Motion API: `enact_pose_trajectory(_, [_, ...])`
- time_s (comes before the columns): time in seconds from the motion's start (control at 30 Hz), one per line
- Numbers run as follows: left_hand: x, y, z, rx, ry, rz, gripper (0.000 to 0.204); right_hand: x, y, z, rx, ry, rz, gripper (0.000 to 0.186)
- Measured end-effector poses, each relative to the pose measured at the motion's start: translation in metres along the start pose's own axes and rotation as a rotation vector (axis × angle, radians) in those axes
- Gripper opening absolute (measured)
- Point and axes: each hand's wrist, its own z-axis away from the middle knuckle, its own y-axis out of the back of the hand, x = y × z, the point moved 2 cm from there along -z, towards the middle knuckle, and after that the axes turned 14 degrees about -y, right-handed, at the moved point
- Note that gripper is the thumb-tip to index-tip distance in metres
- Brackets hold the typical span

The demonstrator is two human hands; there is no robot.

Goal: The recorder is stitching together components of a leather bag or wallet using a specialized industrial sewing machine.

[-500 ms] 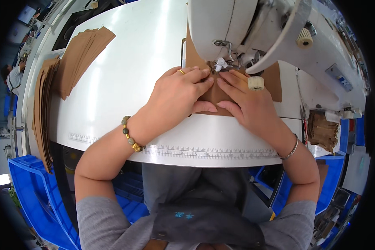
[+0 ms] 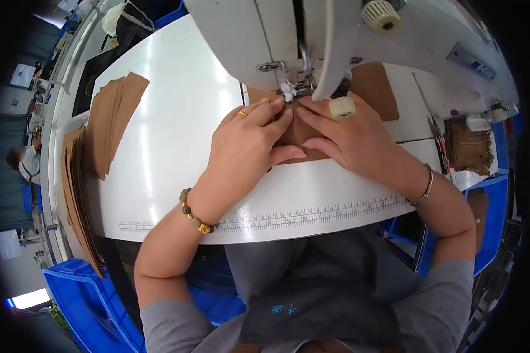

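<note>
A flat brown piece [image 2: 376, 94], resembling leather or card, lies on the white table under the needle area of a white sewing machine [image 2: 235, 35]. On its left part rests my left hand [image 2: 241, 141], fingers stretched toward the presser foot [image 2: 288, 92] and thumb pointing right. My right hand [image 2: 347, 132] lies on the piece just right of the foot, fingers extended and partly hidden behind a cream knob [image 2: 342, 107]. Both hands press the piece flat, thumb tips close to each other. The machine head hides the needle tip and the piece's far left portion.
Two fanned stacks of brown pieces, one on the table [image 2: 118, 117] and one at its left edge [image 2: 76, 188], stand to the left. A ruler strip [image 2: 265, 223] runs along the front edge. Blue bins [image 2: 88, 300] flank the table; darker brown pieces [image 2: 468, 147] are piled right.
The whole view has shifted and tilted, bringing the machine head larger into the picture. Both hands stay flat on the brown piece; whether it slid under the foot I cannot tell.
</note>
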Motion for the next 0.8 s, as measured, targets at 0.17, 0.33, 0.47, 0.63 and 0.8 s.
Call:
enact_pose_trajectory(0.17, [-0.001,0.001,-0.003,-0.012,0.015,0.028,0.061,0.003,-0.002,0.002,0.014,-0.011,-0.016,0.043])
enact_pose_trajectory(0.33, [0.001,0.002,-0.004,-0.002,0.021,-0.007,0.058,0.004,-0.006,0.001,0.007,-0.002,0.02,0.043])
enact_pose_trajectory(0.47, [-0.001,0.002,-0.004,-0.01,0.032,-0.009,0.058,0.004,-0.006,0.0,0.013,0.016,0.039,0.044])
enact_pose_trajectory(0.63, [0.001,0.002,-0.004,-0.085,0.064,0.019,0.063,0.002,-0.002,-0.002,0.037,0.019,0.026,0.042])
enact_pose_trajectory(0.8, [0.011,-0.005,-0.002,-0.018,0.044,-0.053,0.06,-0.002,0.081,0.008,0.239,0.214,0.175,0.035])
